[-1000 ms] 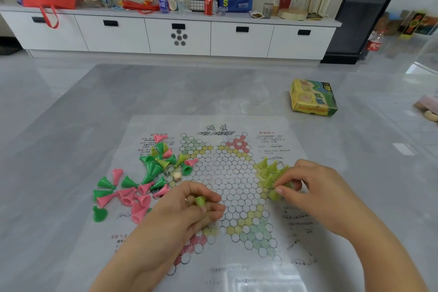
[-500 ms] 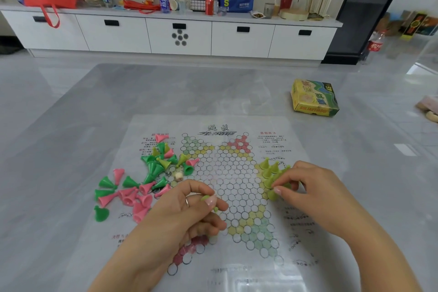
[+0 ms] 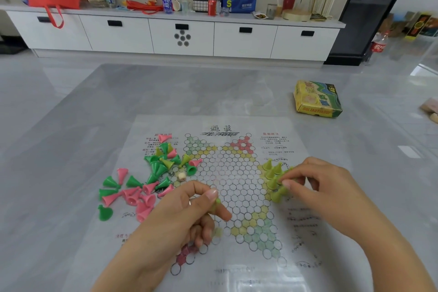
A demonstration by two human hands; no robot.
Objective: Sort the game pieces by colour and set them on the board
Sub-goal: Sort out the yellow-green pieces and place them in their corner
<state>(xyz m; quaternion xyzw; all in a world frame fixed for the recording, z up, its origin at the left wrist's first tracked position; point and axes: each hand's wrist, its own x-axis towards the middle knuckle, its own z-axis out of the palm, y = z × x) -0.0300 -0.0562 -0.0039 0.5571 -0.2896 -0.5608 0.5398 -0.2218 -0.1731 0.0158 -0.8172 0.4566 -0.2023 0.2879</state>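
A printed paper board [image 3: 227, 173] with a star of circles lies on the grey table. On its right point stand several yellow-green cone pieces [image 3: 272, 174]. My right hand [image 3: 315, 185] pinches one of them at that cluster. Over the board's lower left, my left hand [image 3: 189, 211] holds another yellow-green piece [image 3: 216, 202] between thumb and fingers. A loose heap of green, pink and yellow-green cones [image 3: 163, 166] lies on the board's left edge, and more pink and green cones [image 3: 128, 194] are scattered further left.
A yellow game box [image 3: 317, 99] sits on the table at the far right. A small pale die [image 3: 181, 176] lies beside the heap. A white sideboard [image 3: 180, 33] with bags, bottles and cans runs along the back wall.
My left hand has turned the yellow-green piece between its fingers and shifted slightly right. My right hand stays at the yellow-green cluster.
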